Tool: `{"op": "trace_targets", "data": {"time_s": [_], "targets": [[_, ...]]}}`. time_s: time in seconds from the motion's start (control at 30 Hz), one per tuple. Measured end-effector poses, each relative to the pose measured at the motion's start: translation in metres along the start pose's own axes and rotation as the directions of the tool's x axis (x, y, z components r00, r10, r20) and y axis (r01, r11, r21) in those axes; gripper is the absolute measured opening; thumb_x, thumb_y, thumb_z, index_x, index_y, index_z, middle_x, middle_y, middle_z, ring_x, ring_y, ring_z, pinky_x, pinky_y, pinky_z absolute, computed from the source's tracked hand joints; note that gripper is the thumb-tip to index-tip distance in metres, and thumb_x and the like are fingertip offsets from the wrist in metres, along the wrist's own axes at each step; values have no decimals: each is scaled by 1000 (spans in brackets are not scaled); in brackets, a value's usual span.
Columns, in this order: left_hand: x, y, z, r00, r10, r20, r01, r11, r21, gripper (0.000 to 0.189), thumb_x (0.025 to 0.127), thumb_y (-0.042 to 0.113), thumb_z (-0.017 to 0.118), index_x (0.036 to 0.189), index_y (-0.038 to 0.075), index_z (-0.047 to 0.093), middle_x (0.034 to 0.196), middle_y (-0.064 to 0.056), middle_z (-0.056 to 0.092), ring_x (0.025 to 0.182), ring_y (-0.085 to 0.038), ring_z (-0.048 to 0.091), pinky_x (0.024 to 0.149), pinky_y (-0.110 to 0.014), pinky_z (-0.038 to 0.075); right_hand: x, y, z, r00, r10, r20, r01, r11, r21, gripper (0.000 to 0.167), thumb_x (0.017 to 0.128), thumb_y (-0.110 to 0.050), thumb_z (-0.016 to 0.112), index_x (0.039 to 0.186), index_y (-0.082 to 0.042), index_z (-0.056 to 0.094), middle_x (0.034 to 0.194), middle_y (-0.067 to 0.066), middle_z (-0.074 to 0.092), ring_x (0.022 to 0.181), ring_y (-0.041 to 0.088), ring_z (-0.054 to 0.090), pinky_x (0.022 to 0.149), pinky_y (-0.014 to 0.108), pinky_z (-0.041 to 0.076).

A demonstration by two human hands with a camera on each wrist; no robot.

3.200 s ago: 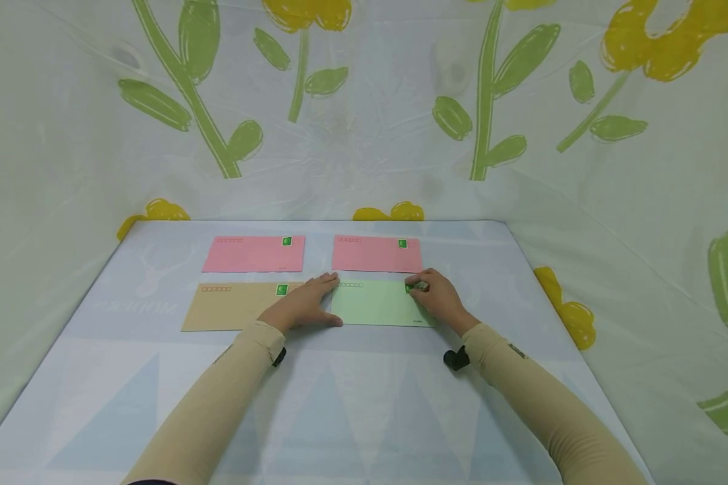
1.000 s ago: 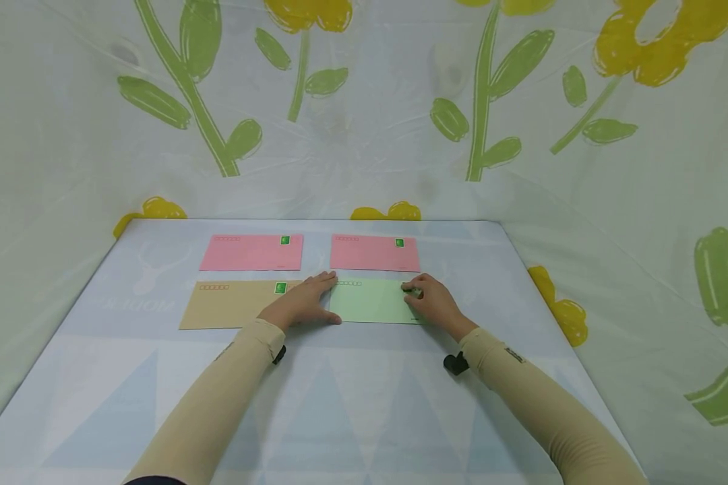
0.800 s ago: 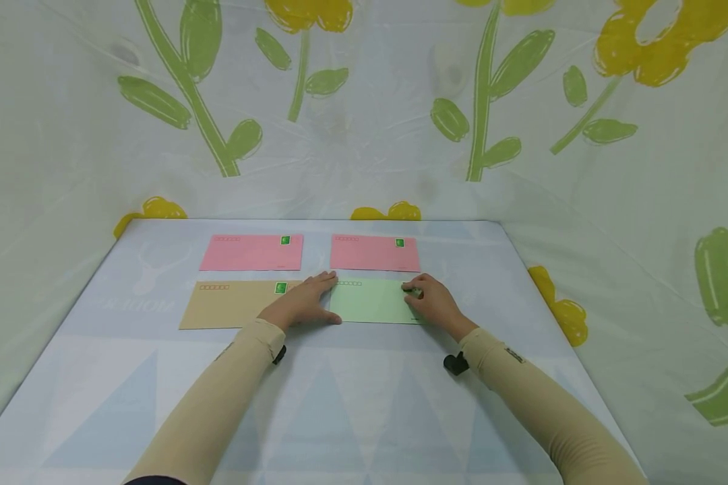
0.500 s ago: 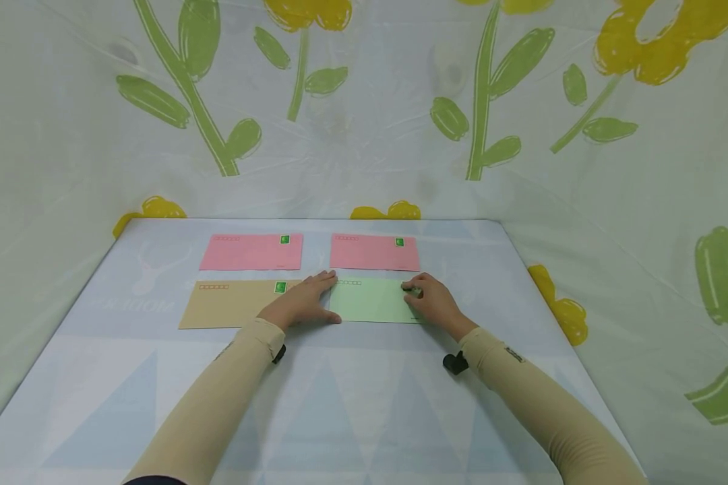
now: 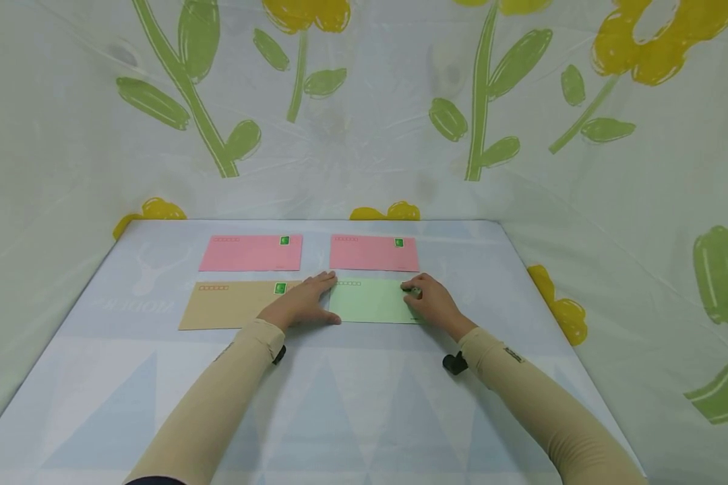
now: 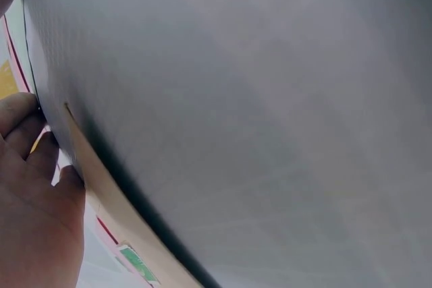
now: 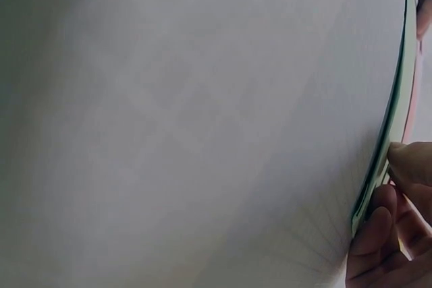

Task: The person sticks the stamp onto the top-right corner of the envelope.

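Note:
In the head view a pale green envelope (image 5: 367, 303) lies flat between the hands. My left hand (image 5: 303, 300), fingers spread, rests at its left edge and covers the right part of a tan envelope (image 5: 224, 306). At the green envelope's upper right corner, the thumb and forefinger of my right hand (image 5: 433, 303) are curled about a small green stamp (image 5: 411, 290), mostly hidden by the fingers. The tan envelope bears a green stamp (image 5: 280, 288). In the right wrist view the thumb and curled fingers of the right hand (image 7: 398, 234) are at the green envelope's edge.
Behind lie two pink envelopes, a left one (image 5: 249, 254) and a right one (image 5: 370, 256), each with a green stamp at its upper right. The white table (image 5: 315, 417) has pale blue triangles. A flower-printed cloth (image 5: 376, 148) hangs around it.
Since about three seconds ago my right fingers have moved slightly and cover more of the stamp. The left hand stays in place. Over the last second almost nothing differs.

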State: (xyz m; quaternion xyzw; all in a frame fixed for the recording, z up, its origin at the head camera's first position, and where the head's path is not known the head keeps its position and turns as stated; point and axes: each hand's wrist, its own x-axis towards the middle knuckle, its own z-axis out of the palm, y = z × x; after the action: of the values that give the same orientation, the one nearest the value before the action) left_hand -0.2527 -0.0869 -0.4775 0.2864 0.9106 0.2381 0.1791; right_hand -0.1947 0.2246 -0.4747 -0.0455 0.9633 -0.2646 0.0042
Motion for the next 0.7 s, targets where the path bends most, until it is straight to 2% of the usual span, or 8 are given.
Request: {"op": "trace_targets", "data": {"time_s": [0.7], "targets": [[0, -1, 0, 1000, 18, -3, -18, 1000, 13, 103, 82, 45, 84, 161, 9, 29, 169, -4, 22, 156, -27, 14, 127, -46, 16, -1, 2, 1, 1000, -12, -20, 12, 1000, 7, 28, 97, -15, 68, 123, -7, 72, 121, 9, 61, 91, 21, 60, 82, 38, 54]]}}
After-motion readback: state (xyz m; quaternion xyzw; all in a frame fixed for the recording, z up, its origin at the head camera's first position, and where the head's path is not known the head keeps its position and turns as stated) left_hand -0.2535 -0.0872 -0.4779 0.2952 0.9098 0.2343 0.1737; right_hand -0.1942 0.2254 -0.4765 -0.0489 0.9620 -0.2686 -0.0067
